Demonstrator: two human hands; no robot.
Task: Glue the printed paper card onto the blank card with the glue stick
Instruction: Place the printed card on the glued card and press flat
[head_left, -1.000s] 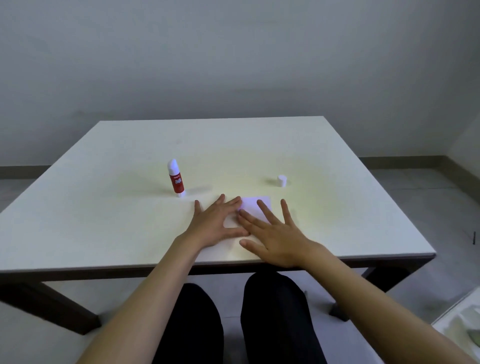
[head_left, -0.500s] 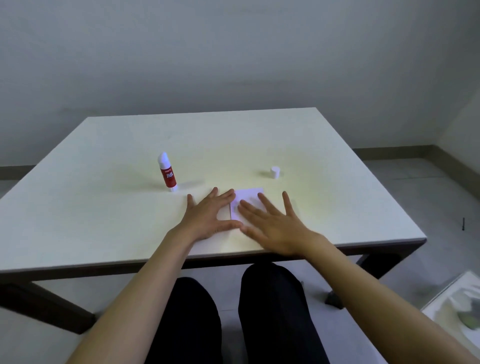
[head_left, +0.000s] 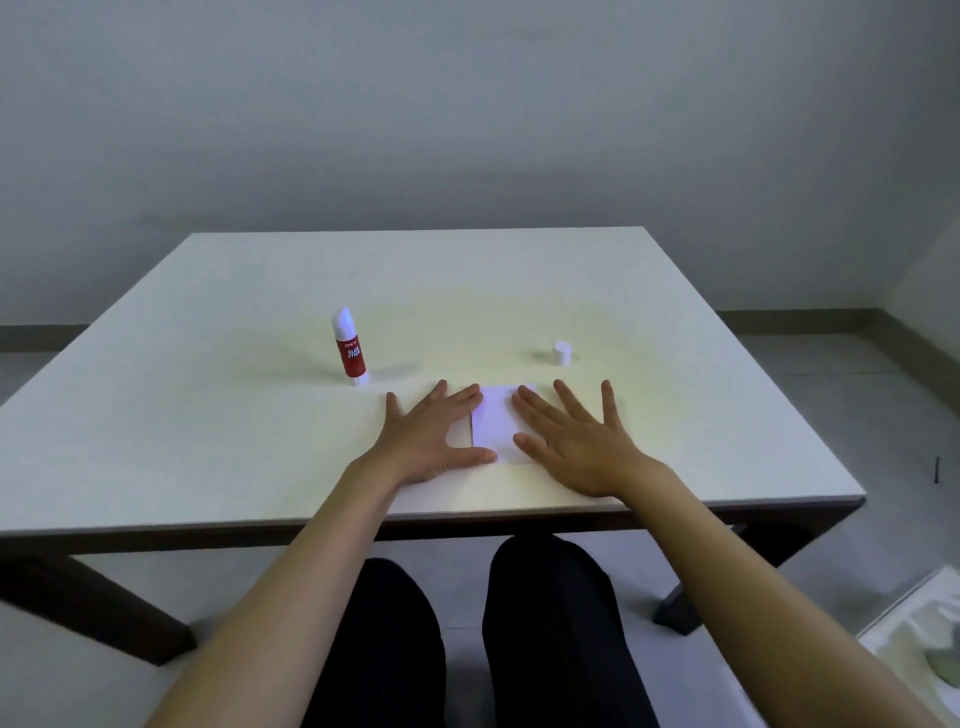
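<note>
A white card (head_left: 496, 422) lies flat on the table near the front edge, its upper face blank; I cannot tell whether a second card lies under it. My left hand (head_left: 431, 436) rests flat on its left part, fingers spread. My right hand (head_left: 576, 439) lies flat on its right part, fingers spread as well. A red and white glue stick (head_left: 349, 347) stands upright, uncapped, to the left behind my left hand. Its small white cap (head_left: 561, 353) sits on the table behind my right hand.
The white table (head_left: 208, 415) has a dark frame and ends just in front of my wrists. My legs in dark trousers show below the edge. A pale tray (head_left: 919, 639) sits on the floor at the lower right.
Both hands have slid apart sideways across the card, uncovering its middle strip. The camera view has shifted slightly.
</note>
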